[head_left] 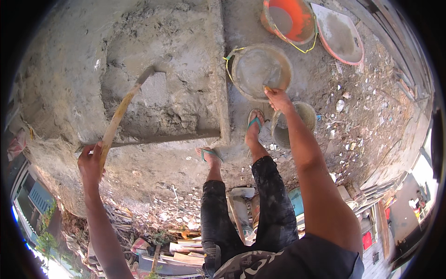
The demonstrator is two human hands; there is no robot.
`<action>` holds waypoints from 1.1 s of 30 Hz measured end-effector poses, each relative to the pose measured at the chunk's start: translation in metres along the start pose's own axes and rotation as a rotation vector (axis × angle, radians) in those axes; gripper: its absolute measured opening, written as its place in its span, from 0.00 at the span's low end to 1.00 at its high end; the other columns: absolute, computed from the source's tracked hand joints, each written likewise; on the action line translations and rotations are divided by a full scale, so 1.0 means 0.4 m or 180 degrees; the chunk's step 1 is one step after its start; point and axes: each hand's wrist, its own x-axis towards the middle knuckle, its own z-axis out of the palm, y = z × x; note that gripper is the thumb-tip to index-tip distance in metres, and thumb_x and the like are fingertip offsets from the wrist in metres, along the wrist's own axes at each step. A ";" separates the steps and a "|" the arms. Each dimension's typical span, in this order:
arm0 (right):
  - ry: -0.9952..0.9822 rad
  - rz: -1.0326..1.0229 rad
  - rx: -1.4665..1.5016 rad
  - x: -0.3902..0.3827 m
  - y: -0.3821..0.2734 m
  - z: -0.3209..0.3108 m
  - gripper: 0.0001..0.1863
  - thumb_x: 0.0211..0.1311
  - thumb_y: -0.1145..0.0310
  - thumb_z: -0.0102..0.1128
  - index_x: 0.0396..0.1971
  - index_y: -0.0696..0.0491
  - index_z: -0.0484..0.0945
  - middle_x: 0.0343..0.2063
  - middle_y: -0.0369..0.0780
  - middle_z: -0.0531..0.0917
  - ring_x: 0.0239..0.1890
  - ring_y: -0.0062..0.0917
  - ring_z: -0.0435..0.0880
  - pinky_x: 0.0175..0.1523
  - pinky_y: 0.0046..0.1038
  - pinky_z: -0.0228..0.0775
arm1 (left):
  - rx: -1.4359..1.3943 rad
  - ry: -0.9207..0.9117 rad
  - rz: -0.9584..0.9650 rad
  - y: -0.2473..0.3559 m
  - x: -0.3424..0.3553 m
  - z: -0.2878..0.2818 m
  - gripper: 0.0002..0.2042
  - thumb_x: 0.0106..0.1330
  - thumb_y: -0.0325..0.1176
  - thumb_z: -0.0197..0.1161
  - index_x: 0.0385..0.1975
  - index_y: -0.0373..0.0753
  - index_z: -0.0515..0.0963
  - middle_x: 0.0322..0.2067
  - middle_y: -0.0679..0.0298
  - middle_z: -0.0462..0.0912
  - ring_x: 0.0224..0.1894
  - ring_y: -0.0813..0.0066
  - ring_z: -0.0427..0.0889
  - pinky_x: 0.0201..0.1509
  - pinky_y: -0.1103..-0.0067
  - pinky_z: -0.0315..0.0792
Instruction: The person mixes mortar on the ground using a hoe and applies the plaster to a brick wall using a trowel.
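My left hand is closed round the long wooden handle of a hoe. The hoe's flat grey blade rests in wet grey mortar inside a shallow trough. My right hand is a fist round a short yellowish-brown handle, whose tip sticks out above the fingers. What tool or container this handle belongs to is unclear. Just beyond the right hand stands a round bucket with cloudy grey water. A smaller grey-coated bucket sits below my right wrist, partly hidden by the forearm.
An orange bucket with a yellow wire handle lies tilted at the far right, beside a mortar-smeared, red-rimmed pan. The trough's raised edge runs left of the buckets. Rubble covers the right ground; wood scraps lie near my legs.
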 end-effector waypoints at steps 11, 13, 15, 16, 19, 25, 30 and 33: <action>0.1438 -0.0348 -0.2970 -0.021 -0.116 -0.023 0.22 0.69 0.49 0.58 0.52 0.50 0.80 0.48 0.50 0.85 0.49 0.49 0.86 0.52 0.44 0.79 | 0.0050 -0.0053 0.0112 0.030 0.013 -0.020 0.25 0.68 0.53 0.66 0.43 0.32 0.82 0.21 0.57 0.80 0.14 0.69 0.78 0.14 0.73 0.70; 0.1189 0.0102 -0.2825 0.064 -0.056 0.025 0.23 0.69 0.48 0.57 0.54 0.48 0.79 0.54 0.50 0.83 0.51 0.47 0.85 0.55 0.44 0.78 | 0.0010 -0.0032 0.0152 0.025 0.028 -0.002 0.25 0.68 0.53 0.66 0.43 0.32 0.82 0.22 0.56 0.81 0.14 0.69 0.78 0.14 0.72 0.70; 0.0415 -0.0445 -0.3404 0.037 -0.082 0.040 0.23 0.69 0.48 0.56 0.55 0.48 0.79 0.53 0.50 0.83 0.53 0.46 0.84 0.57 0.44 0.77 | 0.0036 0.0017 0.0094 0.005 0.017 -0.010 0.24 0.68 0.53 0.65 0.43 0.32 0.82 0.22 0.56 0.81 0.15 0.69 0.78 0.15 0.72 0.71; 0.0031 -0.0703 -0.3686 0.012 -0.097 0.030 0.23 0.70 0.48 0.56 0.55 0.48 0.78 0.53 0.50 0.83 0.54 0.45 0.84 0.58 0.44 0.76 | 0.0037 0.0013 0.0087 0.009 0.007 -0.008 0.24 0.68 0.53 0.65 0.43 0.32 0.82 0.22 0.56 0.81 0.15 0.69 0.78 0.15 0.72 0.71; 0.0550 -0.0734 -0.3230 -0.084 -0.214 -0.021 0.25 0.69 0.55 0.54 0.60 0.54 0.77 0.57 0.47 0.82 0.57 0.40 0.83 0.60 0.41 0.77 | 0.0137 0.0068 0.0052 0.007 -0.010 -0.040 0.24 0.68 0.52 0.65 0.43 0.32 0.83 0.23 0.55 0.82 0.16 0.69 0.79 0.15 0.72 0.72; 0.1005 -0.0280 -0.3768 0.088 -0.034 -0.081 0.23 0.66 0.55 0.59 0.55 0.53 0.80 0.50 0.47 0.86 0.53 0.41 0.85 0.57 0.40 0.79 | -0.0173 -0.0074 0.0193 0.068 0.041 0.026 0.24 0.68 0.52 0.66 0.44 0.33 0.83 0.23 0.55 0.82 0.16 0.68 0.80 0.15 0.72 0.72; 0.0169 -0.0596 -0.3903 -0.096 -0.334 0.010 0.20 0.67 0.65 0.54 0.56 0.55 0.80 0.49 0.47 0.87 0.53 0.39 0.87 0.56 0.41 0.80 | 0.0117 0.0052 -0.0046 0.023 -0.001 -0.046 0.22 0.68 0.52 0.64 0.44 0.35 0.83 0.22 0.57 0.81 0.15 0.69 0.78 0.15 0.73 0.70; 0.0746 -0.0723 -0.3667 -0.064 -0.273 -0.055 0.18 0.67 0.64 0.55 0.53 0.53 0.83 0.49 0.46 0.87 0.52 0.39 0.87 0.54 0.40 0.81 | 0.0158 -0.0078 -0.0091 0.045 0.000 -0.053 0.23 0.67 0.53 0.65 0.44 0.34 0.83 0.23 0.56 0.82 0.17 0.68 0.80 0.15 0.73 0.72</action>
